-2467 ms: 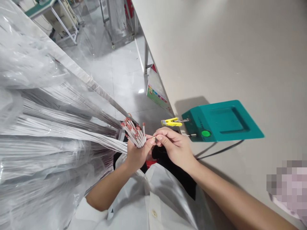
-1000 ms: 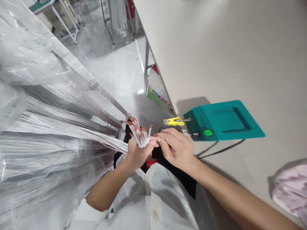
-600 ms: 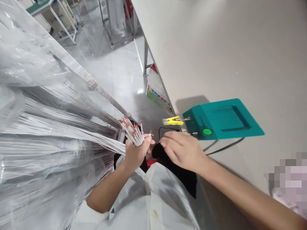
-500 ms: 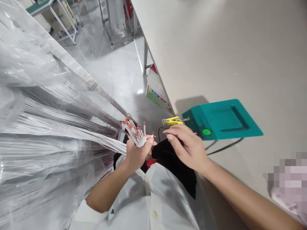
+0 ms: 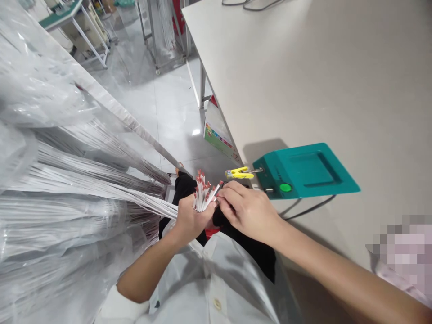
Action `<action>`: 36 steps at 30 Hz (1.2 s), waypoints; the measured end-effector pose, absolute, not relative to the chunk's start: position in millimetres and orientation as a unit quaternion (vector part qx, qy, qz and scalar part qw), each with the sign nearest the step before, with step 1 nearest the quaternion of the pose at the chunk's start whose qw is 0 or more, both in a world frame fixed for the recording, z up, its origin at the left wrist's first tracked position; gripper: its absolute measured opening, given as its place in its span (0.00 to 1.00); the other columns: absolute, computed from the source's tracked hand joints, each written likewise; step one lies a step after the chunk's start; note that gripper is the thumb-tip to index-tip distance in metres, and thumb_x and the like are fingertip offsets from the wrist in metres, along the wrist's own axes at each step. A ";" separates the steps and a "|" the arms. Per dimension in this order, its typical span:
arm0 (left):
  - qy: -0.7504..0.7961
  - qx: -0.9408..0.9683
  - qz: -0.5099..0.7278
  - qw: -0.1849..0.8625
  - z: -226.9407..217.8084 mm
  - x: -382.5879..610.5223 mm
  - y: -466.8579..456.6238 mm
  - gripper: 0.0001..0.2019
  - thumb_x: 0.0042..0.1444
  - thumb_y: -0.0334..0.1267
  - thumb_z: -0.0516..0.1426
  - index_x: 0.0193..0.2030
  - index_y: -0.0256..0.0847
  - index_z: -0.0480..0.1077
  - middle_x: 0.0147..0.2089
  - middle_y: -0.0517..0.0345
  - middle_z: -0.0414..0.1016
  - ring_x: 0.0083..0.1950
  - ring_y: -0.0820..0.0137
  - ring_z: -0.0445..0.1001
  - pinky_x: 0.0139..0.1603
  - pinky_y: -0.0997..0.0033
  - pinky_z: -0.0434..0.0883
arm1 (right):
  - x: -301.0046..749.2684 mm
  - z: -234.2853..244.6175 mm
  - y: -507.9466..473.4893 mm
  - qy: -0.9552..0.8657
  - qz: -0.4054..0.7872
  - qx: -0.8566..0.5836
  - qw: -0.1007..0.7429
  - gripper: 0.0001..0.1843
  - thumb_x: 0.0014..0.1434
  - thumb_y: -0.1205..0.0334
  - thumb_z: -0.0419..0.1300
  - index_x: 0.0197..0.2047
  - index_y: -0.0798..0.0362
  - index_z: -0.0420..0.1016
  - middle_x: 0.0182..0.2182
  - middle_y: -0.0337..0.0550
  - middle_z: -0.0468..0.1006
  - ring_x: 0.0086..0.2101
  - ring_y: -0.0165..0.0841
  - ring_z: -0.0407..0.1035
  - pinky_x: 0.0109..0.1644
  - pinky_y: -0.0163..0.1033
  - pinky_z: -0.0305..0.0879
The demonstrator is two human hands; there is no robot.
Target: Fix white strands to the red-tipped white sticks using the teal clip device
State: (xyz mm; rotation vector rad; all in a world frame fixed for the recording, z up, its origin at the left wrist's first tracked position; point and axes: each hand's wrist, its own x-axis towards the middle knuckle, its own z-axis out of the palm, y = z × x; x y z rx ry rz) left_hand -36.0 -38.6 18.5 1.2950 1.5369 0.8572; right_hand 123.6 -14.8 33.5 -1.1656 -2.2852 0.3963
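Note:
My left hand (image 5: 191, 218) is wrapped round a bundle of white wires (image 5: 203, 198), whose reddish tips fan upward above the fist. The rest of the bundle trails off to the left. My right hand (image 5: 241, 204) is closed in a pinch at the bundle's right edge, thumb and forefinger on a wire end by my left thumb; the fingers mostly hide that end. Just beyond my right hand, on the table edge, stands a green tester box (image 5: 310, 171) with a lit green button (image 5: 285, 187). A yellow clip (image 5: 240, 173) sits on a metal prong at its left side.
The box stands on a large pale table (image 5: 303, 81). More white wire bundles (image 5: 84, 162), partly under clear plastic, hang over a rail (image 5: 135, 123) on my left. Below the table edge is a printed carton (image 5: 219, 139). A pixelated patch (image 5: 405, 256) lies at far right.
My right hand has moved left from beside the tester box to the wire bundle, and its fingers have closed there. The bundle's tips now stand more upright in my left hand.

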 end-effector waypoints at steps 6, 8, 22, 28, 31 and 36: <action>0.647 0.468 0.365 0.479 11.0 -28.7 -45.6 0.06 0.46 0.38 0.60 0.30 0.38 0.75 0.21 0.61 0.71 0.22 0.73 0.67 0.25 0.74 0.66 | 124.9 39.9 -6.7 -0.556 0.634 -0.479 0.246 0.10 0.52 0.58 0.56 0.23 0.55 0.67 0.16 0.34 0.64 0.17 0.24 0.56 0.21 0.32 0.55; 0.644 0.453 0.363 0.498 14.4 -27.7 -45.3 0.07 0.45 0.37 0.61 0.30 0.37 0.75 0.20 0.62 0.70 0.21 0.74 0.67 0.23 0.75 0.65 | 125.9 37.0 -5.5 -0.413 0.753 -0.458 0.232 0.11 0.47 0.56 0.60 0.23 0.55 0.68 0.16 0.33 0.65 0.15 0.22 0.54 0.18 0.31 0.52; 0.592 0.431 0.379 0.565 31.0 -24.7 -35.5 0.17 0.45 0.30 0.58 0.45 0.39 0.71 0.21 0.66 0.69 0.19 0.77 0.66 0.23 0.77 0.66 | 127.6 29.4 -12.7 -0.794 0.305 -0.432 0.301 0.14 0.60 0.63 0.50 0.27 0.54 0.73 0.26 0.43 0.73 0.26 0.29 0.67 0.29 0.35 0.61; 0.612 0.406 0.362 0.574 30.8 -21.8 -23.3 0.20 0.44 0.30 0.58 0.48 0.38 0.71 0.22 0.65 0.71 0.18 0.78 0.65 0.20 0.78 0.65 | 152.0 37.0 -0.8 -0.877 -0.083 -0.411 0.235 0.10 0.58 0.62 0.54 0.36 0.56 0.75 0.32 0.47 0.78 0.33 0.36 0.70 0.36 0.39 0.60; 0.608 0.403 0.351 0.587 32.9 -19.8 -11.8 0.19 0.44 0.30 0.58 0.46 0.37 0.72 0.25 0.62 0.74 0.18 0.79 0.65 0.21 0.78 0.66 | 166.0 47.1 13.7 -0.876 -0.112 -0.448 0.138 0.14 0.58 0.61 0.54 0.44 0.58 0.73 0.38 0.52 0.78 0.39 0.43 0.69 0.40 0.45 0.58; 0.599 0.398 0.357 0.596 30.2 -13.4 4.6 0.20 0.43 0.33 0.60 0.46 0.35 0.73 0.24 0.62 0.75 0.18 0.80 0.65 0.22 0.77 0.67 | 175.8 53.2 32.7 -0.885 -0.067 -0.460 0.036 0.08 0.57 0.62 0.56 0.37 0.55 0.75 0.36 0.50 0.78 0.43 0.46 0.68 0.45 0.52 0.53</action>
